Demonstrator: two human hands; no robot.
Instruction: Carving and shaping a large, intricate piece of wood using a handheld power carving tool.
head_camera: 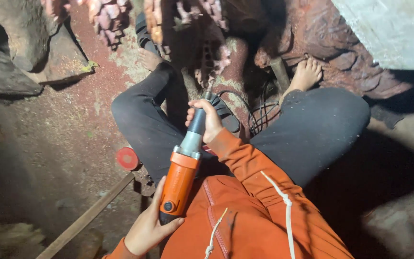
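I sit on the ground with my knees apart, in dark trousers and an orange hooded jacket. An orange and grey hand-held power grinder (184, 168) points away from me between my legs. My left hand (148, 225) grips its orange rear body near a round button. My right hand (206, 117) wraps the narrow dark neck at the front. The tool's tip (209, 90) touches or hovers just before a carved reddish wood piece (207, 45) that stands in front of me.
Black cables (257, 112) coil on the ground between my bare feet (306, 73). A red round lid (127, 158) lies by my left thigh. A wooden stick (87, 218) slants at lower left. Rough stones or logs (5, 72) sit at upper left; reddish dust covers the ground.
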